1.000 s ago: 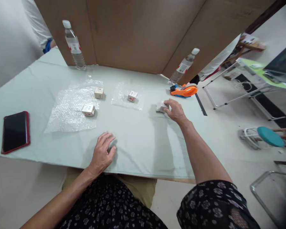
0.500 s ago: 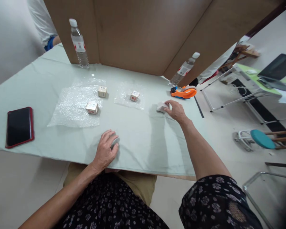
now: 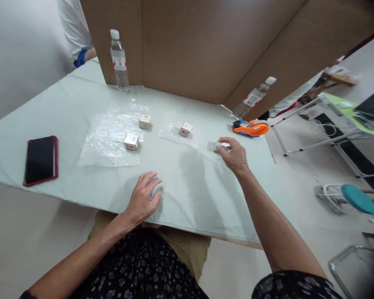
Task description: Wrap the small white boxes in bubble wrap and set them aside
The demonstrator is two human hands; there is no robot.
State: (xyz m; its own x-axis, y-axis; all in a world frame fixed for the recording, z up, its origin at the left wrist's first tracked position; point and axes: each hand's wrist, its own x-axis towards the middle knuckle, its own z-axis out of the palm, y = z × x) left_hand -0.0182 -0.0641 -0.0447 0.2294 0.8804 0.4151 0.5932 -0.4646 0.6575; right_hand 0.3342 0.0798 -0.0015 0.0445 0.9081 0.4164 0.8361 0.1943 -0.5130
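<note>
At the right part of the table, my right hand (image 3: 234, 155) has its thumb and fingers closed round a small pale packet (image 3: 217, 146), mostly hidden by the hand. My left hand (image 3: 144, 195) lies near the front edge with fingers apart and nothing in them. Ahead of it, one small printed carton (image 3: 131, 142) sits on a large sheet of bubble wrap (image 3: 101, 141), and a second carton (image 3: 145, 121) is at that sheet's right edge. Another carton (image 3: 185, 129) rests on a smaller bubble wrap piece (image 3: 168, 129).
An orange tape dispenser (image 3: 252, 128) lies beyond my right hand. Water bottles stand left (image 3: 119, 62) and right (image 3: 254, 99) before a brown cardboard screen (image 3: 187, 50). A red-cased tablet (image 3: 41, 160) lies at left. A person's sleeve (image 3: 73, 29) shows behind the screen.
The view has shifted, so the table's things appear farther right. My right hand covers more of the pale packet than before. My left hand stays open on the table.
</note>
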